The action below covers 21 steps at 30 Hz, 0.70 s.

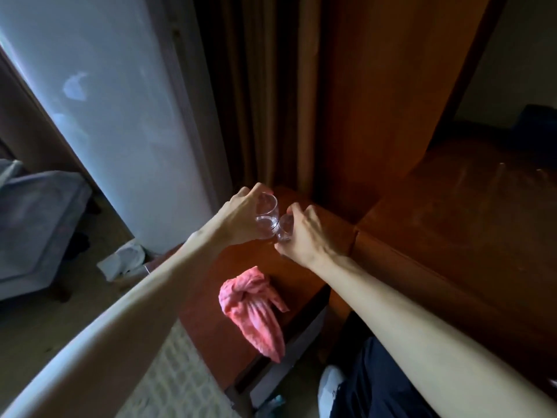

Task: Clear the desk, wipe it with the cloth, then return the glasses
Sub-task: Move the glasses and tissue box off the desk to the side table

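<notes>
Two hands out over the far end of the wooden desk (pixel 304 233), one glass apiece. Left hand (pixel 238 217) wrapped around the clear tumbler (pixel 266 217), fingers curled over the rim from above, thumb side hidden. Right hand (pixel 304 233) clamped on the second glass (pixel 284 229), knuckles up, most of that glass buried under the fingers. Glasses touching, or near enough, base to base. Hard to say whether either base rests on the wood or hangs just above it; the tumbler looks tilted, so likely in the air.

Pink cloth (pixel 256 309) lying crumpled near the front edge of the same desk, one end drooping over the side, untouched by either hand. Nothing else visible on that desktop.

Which step? Two readings: lifting the glasses off to clear the surface, or setting them back after wiping. Cloth bunched and dropped aside hints at the return, but not certain from this alone.

Next move, if returning: lower both upright, flat on their bases, a little apart to avoid a clink, well back from the edge, then loosen the fingers one hand at a time. If clearing: carry both away level, clear of the tall cabinet (pixel 391 101) alongside.
</notes>
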Tool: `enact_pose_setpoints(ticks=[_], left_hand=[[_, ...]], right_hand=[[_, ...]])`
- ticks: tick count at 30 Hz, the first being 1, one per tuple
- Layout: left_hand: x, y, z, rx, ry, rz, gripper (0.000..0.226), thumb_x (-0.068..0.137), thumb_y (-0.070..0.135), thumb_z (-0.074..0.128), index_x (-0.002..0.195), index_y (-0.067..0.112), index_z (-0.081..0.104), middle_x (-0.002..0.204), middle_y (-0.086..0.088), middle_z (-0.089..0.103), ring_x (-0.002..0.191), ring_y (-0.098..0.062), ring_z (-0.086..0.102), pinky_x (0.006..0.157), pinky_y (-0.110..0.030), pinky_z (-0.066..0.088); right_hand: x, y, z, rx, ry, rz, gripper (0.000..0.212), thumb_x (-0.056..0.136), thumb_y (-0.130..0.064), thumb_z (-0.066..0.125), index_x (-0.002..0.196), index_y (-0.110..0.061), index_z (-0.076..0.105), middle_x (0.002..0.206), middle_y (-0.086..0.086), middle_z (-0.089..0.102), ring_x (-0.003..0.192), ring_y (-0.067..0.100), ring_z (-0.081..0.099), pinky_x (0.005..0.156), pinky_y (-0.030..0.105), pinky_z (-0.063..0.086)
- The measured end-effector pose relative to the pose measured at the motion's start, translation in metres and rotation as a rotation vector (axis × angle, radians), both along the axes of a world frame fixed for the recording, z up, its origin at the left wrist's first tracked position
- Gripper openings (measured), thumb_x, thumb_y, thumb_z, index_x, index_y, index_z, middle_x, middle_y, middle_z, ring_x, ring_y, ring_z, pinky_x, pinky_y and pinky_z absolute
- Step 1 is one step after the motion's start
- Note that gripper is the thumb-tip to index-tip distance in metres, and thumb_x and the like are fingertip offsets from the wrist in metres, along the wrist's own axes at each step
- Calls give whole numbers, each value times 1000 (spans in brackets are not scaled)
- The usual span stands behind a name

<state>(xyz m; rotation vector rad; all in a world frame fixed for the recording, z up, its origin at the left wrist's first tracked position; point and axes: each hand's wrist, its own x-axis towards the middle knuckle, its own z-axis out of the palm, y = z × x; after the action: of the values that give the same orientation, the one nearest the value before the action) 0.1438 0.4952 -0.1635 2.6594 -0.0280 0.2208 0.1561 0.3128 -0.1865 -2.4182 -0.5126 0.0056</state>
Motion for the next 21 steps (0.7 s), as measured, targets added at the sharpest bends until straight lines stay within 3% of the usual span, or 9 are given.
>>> enact_pose_setpoints(ticks=[2, 4, 11, 14, 18, 21], left_hand=[[8, 9, -28, -33, -1, 69, 69, 64, 40, 84, 121, 44, 46, 110, 5, 50, 92, -21, 63, 79, -40, 58], [15, 19, -53, -44, 17, 117, 56, 69, 35, 80, 115, 42, 49, 108, 5, 49, 90, -24, 64, 78, -39, 57], [32, 51, -111, 49, 57, 202, 69, 68, 26, 86, 125, 33, 48, 112, -2, 48, 92, -32, 65, 70, -45, 60], [35, 55, -127, 29, 21, 220, 66, 68, 36, 88, 121, 36, 49, 112, -1, 48, 90, -29, 64, 73, -45, 60], [36, 63, -142, -38, 11, 204, 71, 67, 45, 88, 125, 41, 49, 120, 3, 49, 97, -23, 65, 77, -39, 60], [37, 77, -138, -25, 56, 108, 85, 67, 52, 88, 140, 41, 46, 140, 6, 48, 119, -18, 58, 93, -30, 54]], right_hand=[[10, 16, -29, -6, 68, 11, 70, 73, -17, 87, 132, -13, 48, 128, 12, 44, 113, 31, 58, 91, 30, 49], [18, 28, -56, -32, 92, 18, 73, 72, -19, 89, 132, -15, 47, 129, 11, 43, 114, 32, 59, 96, 36, 52], [36, 48, -97, -168, 31, 20, 73, 74, -38, 88, 129, -26, 42, 128, 5, 46, 107, 34, 64, 80, 41, 58], [38, 56, -101, -177, -8, 30, 75, 75, -39, 87, 132, -28, 39, 130, 5, 45, 109, 34, 63, 80, 43, 58], [39, 58, -102, -129, 43, 81, 83, 76, -32, 88, 140, -28, 35, 136, 5, 41, 118, 32, 59, 91, 45, 57], [41, 51, -100, -93, 88, 133, 98, 79, -27, 86, 156, -23, 25, 151, 6, 36, 133, 31, 50, 108, 42, 49]])
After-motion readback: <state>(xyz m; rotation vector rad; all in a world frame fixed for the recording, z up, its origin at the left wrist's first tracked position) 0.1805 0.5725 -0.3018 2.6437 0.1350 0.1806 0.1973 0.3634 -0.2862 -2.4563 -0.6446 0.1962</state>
